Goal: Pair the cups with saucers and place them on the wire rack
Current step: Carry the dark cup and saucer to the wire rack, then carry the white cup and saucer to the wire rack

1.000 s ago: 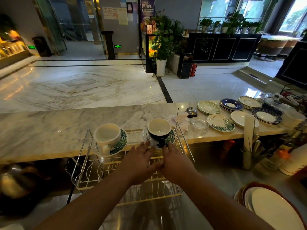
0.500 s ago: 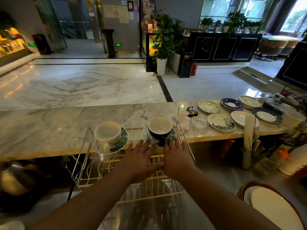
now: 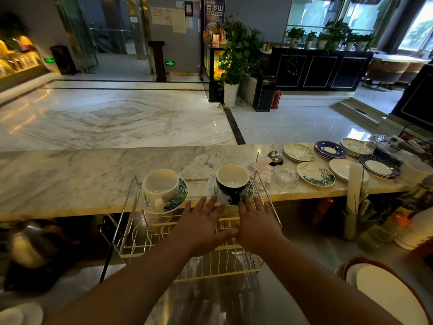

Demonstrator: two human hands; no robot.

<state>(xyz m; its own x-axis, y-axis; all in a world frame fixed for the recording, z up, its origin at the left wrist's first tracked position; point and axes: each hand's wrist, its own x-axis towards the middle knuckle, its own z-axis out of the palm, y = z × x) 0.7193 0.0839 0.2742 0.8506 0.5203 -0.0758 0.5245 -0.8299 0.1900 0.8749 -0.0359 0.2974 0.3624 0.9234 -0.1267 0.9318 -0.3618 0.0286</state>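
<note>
A dark cup [image 3: 232, 180] stands on a leaf-patterned saucer [image 3: 249, 192] at the right end of the wire rack [image 3: 131, 214]. A white cup [image 3: 160, 185] sits on another leaf-patterned saucer [image 3: 178, 198] at the rack's left end. My left hand [image 3: 202, 225] and my right hand [image 3: 256, 220] hover side by side over the rack, fingers spread, palms down, fingertips near the dark cup's saucer. Neither hand holds anything. Whether the fingertips touch the saucer is unclear.
Loose saucers lie on the marble counter [image 3: 93, 174] to the right: a leaf one [image 3: 315, 177], a plain white one [image 3: 342, 168], stacked blue ones [image 3: 330, 150]. A glass dish [image 3: 285, 173] and bell [image 3: 275, 157] stand near the rack. A kettle [image 3: 32, 245] sits lower left, plates [image 3: 384, 292] lower right.
Both hands slid forward towards the dark cup's saucer and spread their fingers a little wider. The cups and saucers stay where they were.
</note>
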